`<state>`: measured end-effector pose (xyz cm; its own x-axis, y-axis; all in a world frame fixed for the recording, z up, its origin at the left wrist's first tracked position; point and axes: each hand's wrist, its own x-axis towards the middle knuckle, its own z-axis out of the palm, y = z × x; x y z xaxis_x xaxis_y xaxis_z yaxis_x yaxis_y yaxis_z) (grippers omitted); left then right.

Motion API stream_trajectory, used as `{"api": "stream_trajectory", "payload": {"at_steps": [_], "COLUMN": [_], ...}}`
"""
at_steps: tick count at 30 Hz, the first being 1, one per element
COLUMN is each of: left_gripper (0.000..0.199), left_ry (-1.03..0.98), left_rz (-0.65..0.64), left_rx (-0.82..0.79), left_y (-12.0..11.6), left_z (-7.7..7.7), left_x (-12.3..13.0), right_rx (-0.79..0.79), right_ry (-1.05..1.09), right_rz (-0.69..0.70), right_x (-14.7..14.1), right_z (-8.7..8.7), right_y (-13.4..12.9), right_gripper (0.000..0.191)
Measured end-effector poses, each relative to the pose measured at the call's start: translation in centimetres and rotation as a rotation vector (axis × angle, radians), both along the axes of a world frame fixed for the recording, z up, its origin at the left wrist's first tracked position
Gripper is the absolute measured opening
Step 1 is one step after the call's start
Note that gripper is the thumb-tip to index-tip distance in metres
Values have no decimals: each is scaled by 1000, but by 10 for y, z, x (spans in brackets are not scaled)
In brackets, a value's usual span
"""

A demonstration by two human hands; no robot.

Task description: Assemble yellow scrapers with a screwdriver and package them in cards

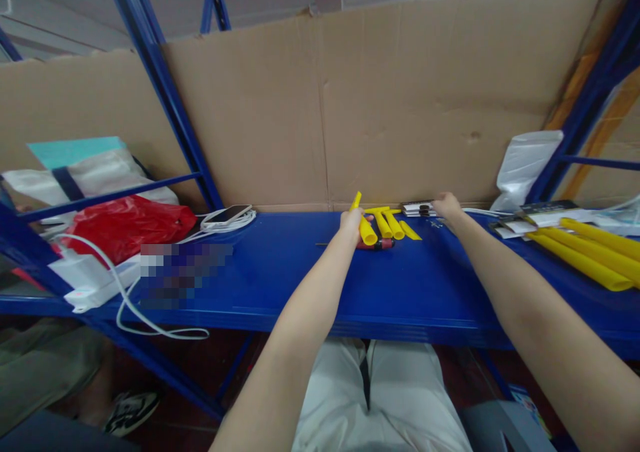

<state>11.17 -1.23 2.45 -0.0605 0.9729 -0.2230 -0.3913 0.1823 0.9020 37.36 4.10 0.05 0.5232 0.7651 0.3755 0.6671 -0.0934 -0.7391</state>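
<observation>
My left hand (pixel 351 221) is closed around a yellow tube (pixel 369 233), whose open end faces me below the fingers; a yellow tip shows above them. Beside it lie several short yellow pieces, among them a tube (pixel 395 226) and a flat, pointed piece (pixel 410 231). A screwdriver (pixel 384 244) with a red and black handle lies just under the held tube. At the back of the shelf my right hand (pixel 449 206) is closed, right against a small stack of white cards (pixel 415 208) with black parts. What its fingers grip is hidden.
Longer yellow tubes (pixel 585 262) and more cards (pixel 550 213) lie right on the blue shelf (pixel 290 279). A cardboard wall (pixel 390 105) closes the back. Left are a phone (pixel 231 213), a power strip (pixel 100 289) with cables and a red bag (pixel 133 225). Another person's leg (pixel 55 365) shows lower left.
</observation>
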Motion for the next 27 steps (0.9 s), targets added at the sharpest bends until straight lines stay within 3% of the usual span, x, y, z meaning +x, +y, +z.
{"api": "stream_trajectory", "payload": {"at_steps": [2, 6, 8, 12, 16, 21, 24, 27], "left_gripper": [26, 20, 17, 13, 9, 21, 27, 30], "left_ry": [-22, -60, -53, -37, -68, -20, 10, 37], "left_rz": [-15, -84, -135, -226, -296, -380, -412, -417], "left_rx": [-3, -20, -22, -19, -25, 10, -6, 10], "left_y": [1, 1, 0, -1, -3, -13, -21, -29], "left_z": [0, 0, 0, 0, 0, 8, 14, 21], "left_x": [1, 1, 0, 0, 0, 0, 0, 0], "right_rx": [-92, -251, -278, -243, -190, -42, -9, -12], "right_ry": [-106, -349, -419, -498, -523, -529, -582, -685], "right_rz": [-14, 203, 272, 302, 382, 622, 807, 899], "right_x": [-6, -17, -20, -24, -36, -61, -74, -80], "right_z": [6, 9, 5, -3, 2, 12, 11, 5], "right_y": [-8, -23, -28, -39, -54, -77, -85, -86], "right_gripper": [44, 31, 33, 43, 40, 35, 33, 35]}}
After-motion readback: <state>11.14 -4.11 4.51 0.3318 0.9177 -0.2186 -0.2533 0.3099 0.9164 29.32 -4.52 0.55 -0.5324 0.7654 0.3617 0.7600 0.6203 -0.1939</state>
